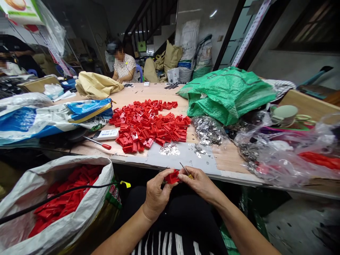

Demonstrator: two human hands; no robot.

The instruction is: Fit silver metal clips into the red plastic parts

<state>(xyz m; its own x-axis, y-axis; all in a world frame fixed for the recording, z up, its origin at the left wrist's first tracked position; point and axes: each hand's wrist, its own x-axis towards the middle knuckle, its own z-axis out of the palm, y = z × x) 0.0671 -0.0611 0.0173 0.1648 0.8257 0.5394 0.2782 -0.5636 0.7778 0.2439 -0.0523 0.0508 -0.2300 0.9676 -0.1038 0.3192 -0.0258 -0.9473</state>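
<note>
My left hand (158, 193) is closed around a small red plastic housing (173, 176), held in front of the table's near edge. The fingers of my right hand (198, 179) are closed on a thin metal tool with a yellow handle (190, 175); its shaft points up and to the left. My right fingertips meet the housing's right side. Beyond my hands, a heap of red plastic housings (151, 125) covers the middle of the table. Small flat metal pieces (170, 149) lie on a grey sheet (154, 158) nearer to me.
An open white sack (106, 166) of red housings stands at left. Clear bags of metal pieces (208, 129) and a green woven sack (225, 92) lie at right. A red-tipped rod (99, 143) and a white device (105, 134) are left. Another person (126, 67) sits across the table.
</note>
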